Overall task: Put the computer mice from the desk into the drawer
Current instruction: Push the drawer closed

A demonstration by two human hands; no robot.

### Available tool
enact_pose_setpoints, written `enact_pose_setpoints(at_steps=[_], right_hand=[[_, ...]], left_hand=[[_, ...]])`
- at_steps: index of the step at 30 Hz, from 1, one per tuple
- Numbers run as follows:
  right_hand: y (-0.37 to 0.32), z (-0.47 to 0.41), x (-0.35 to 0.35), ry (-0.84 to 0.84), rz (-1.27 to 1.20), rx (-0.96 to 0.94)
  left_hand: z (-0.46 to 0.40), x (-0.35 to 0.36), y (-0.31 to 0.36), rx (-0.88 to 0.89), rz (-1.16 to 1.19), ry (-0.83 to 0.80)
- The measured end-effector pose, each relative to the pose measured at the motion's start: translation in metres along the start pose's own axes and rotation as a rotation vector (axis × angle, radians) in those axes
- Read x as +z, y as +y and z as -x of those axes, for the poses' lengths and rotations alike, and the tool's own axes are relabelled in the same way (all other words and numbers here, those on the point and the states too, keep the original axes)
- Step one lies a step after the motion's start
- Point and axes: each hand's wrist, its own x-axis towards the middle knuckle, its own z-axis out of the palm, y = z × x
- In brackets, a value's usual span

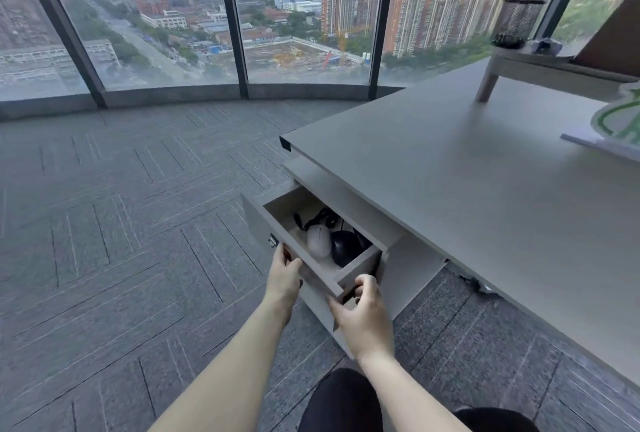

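The top drawer (pixel 254 220) of a grey cabinet under the desk stands pulled out toward the left. Inside it lie a white mouse (pixel 318 240) and a black mouse (pixel 346 247) side by side, with black cable (pixel 320 218) behind them. My left hand (pixel 284 277) rests its fingers on the drawer's front panel near the lock. My right hand (pixel 363 310) curls over the drawer's near corner and side wall. Neither hand holds a mouse.
The grey desk (pixel 450 172) fills the right side, with a white riser (pixel 540 68) carrying a black mesh pen cup (pixel 517 21) and a green-and-white sign (pixel 616 120) at the far right. Grey carpet (pixel 121 224) spreads left up to tall windows (pixel 173 16). My dark-clad knees show below.
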Motion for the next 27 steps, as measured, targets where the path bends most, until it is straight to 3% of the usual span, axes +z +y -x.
enact_pose_setpoints(at_steps=[4,9,19,27], right_hand=[[0.014,-0.021,-0.007,0.118,-0.028,0.083],[0.026,-0.047,-0.017,0.119,-0.067,0.198],[0.043,-0.079,-0.021,0.194,-0.164,0.191],[0.044,-0.083,-0.029,0.150,-0.121,0.175]], left_hand=[[-0.019,0.031,0.004,-0.019,0.032,-0.042],[-0.043,0.059,0.000,-0.091,0.085,-0.082],[-0.061,0.093,0.008,-0.125,0.138,-0.094],[-0.063,0.096,0.009,-0.126,0.082,-0.117]])
